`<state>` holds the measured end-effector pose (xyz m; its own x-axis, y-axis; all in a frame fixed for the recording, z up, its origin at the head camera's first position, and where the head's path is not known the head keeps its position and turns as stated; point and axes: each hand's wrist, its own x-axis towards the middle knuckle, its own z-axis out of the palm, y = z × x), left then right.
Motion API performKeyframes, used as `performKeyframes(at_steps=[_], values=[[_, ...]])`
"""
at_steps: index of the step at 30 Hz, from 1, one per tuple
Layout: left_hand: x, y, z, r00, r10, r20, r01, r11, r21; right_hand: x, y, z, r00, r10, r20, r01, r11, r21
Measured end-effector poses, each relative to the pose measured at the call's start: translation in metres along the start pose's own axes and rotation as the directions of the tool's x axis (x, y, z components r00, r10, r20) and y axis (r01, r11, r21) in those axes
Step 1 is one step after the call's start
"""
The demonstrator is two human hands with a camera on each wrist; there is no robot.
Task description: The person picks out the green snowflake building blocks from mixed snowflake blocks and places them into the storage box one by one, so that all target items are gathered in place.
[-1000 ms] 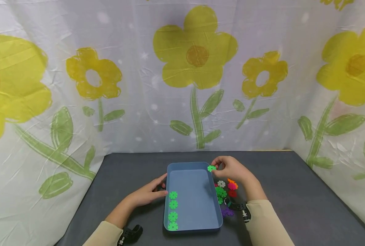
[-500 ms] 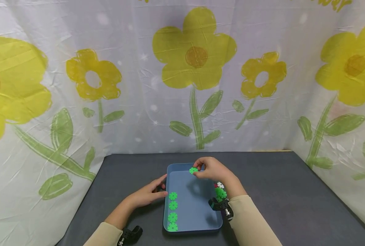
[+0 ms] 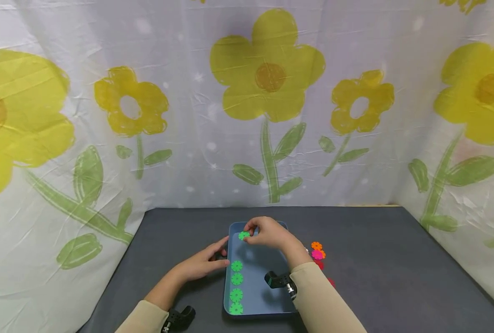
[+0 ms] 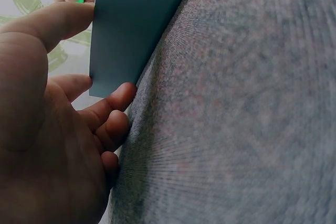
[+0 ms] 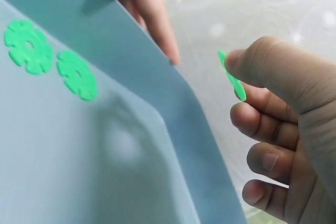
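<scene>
A green snowflake disc (image 3: 243, 235), notched round its rim, is pinched between the thumb and forefinger of my right hand (image 3: 268, 233). It hangs over the far left part of a blue-grey tray (image 3: 253, 259); the right wrist view shows the disc (image 5: 232, 77) edge-on, apart from the tray wall. Several green discs (image 3: 237, 279) lie flat in a column along the tray's left side. My left hand (image 3: 201, 265) touches the outside of the left wall with thumb and forefinger, while its other fingers (image 4: 113, 127) rest low by the dark tabletop.
Right of the tray lie loose discs: orange (image 3: 316, 245), pink (image 3: 317, 255) and red (image 3: 319, 265), partly behind my right forearm. The dark tabletop (image 3: 372, 259) meets a flower-printed curtain (image 3: 188, 138) at the back and sides.
My right hand has carried the green disc leftward from the tray's far right corner to above its far left part. My left hand stays at the left wall.
</scene>
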<state>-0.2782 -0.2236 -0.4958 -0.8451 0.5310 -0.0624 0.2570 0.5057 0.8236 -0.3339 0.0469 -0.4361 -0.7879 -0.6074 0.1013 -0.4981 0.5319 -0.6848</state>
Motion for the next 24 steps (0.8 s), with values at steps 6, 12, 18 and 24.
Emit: performKeyframes(at_steps=[6,12,18,24], values=[[-0.002,0.003,0.0,1.0,0.005,-0.001,-0.005,1.0,-0.01,0.006,0.0,0.013,0.999,0.005,0.032,-0.002,0.997,-0.075],[-0.004,0.004,0.0,1.0,0.02,-0.007,-0.02,1.0,-0.013,0.011,0.002,0.027,0.996,0.011,0.088,0.001,0.991,-0.134],[-0.002,0.002,0.0,1.0,0.024,0.002,-0.024,1.0,-0.02,0.015,0.004,0.038,0.987,0.02,0.16,0.013,0.979,-0.204],[-0.002,0.002,0.0,1.0,0.026,0.011,-0.026,0.999,-0.032,0.013,0.003,0.043,0.986,0.013,0.168,0.032,0.965,-0.261]])
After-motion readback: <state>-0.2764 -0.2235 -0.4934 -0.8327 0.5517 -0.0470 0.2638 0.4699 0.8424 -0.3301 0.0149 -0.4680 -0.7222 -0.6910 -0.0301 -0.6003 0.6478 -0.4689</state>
